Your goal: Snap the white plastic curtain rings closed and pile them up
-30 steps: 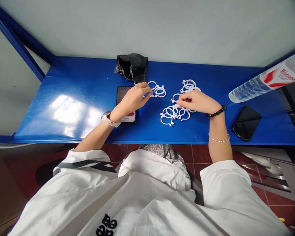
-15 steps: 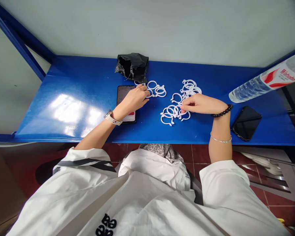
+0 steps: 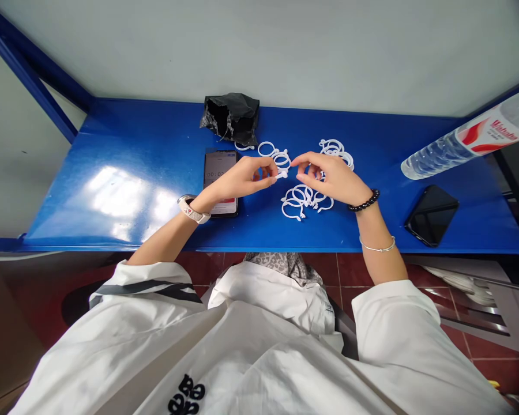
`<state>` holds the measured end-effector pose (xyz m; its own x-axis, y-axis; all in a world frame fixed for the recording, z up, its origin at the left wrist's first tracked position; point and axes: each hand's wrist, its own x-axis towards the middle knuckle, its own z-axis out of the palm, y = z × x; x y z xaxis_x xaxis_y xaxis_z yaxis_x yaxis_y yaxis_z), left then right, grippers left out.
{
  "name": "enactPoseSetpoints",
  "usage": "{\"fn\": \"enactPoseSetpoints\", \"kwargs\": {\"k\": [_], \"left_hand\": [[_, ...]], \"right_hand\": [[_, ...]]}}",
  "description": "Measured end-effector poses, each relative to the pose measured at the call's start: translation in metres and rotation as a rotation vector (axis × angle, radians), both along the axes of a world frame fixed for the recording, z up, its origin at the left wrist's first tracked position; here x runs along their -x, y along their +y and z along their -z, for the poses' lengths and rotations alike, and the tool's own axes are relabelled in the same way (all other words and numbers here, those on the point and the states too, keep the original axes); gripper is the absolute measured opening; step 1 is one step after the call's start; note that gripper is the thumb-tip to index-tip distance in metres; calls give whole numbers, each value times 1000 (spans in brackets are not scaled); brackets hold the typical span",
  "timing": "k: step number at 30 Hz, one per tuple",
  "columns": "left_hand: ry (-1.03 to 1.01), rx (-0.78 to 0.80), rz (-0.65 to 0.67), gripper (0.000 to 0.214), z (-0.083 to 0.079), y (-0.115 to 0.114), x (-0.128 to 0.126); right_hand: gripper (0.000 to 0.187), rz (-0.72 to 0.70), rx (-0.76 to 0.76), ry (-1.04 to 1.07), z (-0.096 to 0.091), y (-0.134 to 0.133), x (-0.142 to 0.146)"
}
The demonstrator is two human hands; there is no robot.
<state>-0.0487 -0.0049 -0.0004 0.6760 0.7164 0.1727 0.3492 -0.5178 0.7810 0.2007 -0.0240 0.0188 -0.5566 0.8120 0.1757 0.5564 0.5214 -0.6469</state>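
Note:
My left hand (image 3: 251,176) is closed in a pinch, with a white plastic ring (image 3: 281,174) at its fingertips. Facing it, my right hand (image 3: 328,173) has its thumb and forefinger apart and nothing visible between them. Behind the left fingertips lie several loose white rings (image 3: 266,148), some with a gap and small knobs at the ends. A cluster of such rings (image 3: 294,202) rests in front of my right hand. Another heap of rings (image 3: 333,147) lies behind that hand, which partly covers it.
A phone (image 3: 220,161) with a lit timer screen lies partly under my left forearm. Behind it stands a torn black plastic bag (image 3: 244,118). To the right are a dark phone (image 3: 432,215) and a water bottle (image 3: 471,138) on the blue table (image 3: 164,138).
My right hand has left the ring cluster, moving left and opening towards my left hand. My left hand has shifted right and now pinches a ring in front of the small group.

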Motion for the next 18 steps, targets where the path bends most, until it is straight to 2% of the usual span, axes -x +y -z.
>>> {"fn": "enactPoseSetpoints", "kwargs": {"k": [3,6,8,18], "left_hand": [[-58,82,49,26,-2,-6,-4],[-69,118,54,28,-1,-9,-7],[-72,146,57,29,0,-10,-8],[-179,368,144,50,-4,-14,-10]], "right_hand": [[21,-64,-9,-21,10,-2,8],[14,-58,-53,-59,18,-2,13],[17,-49,-73,-74,21,-2,15],[43,-112,42,58,11,-10,20]]}}
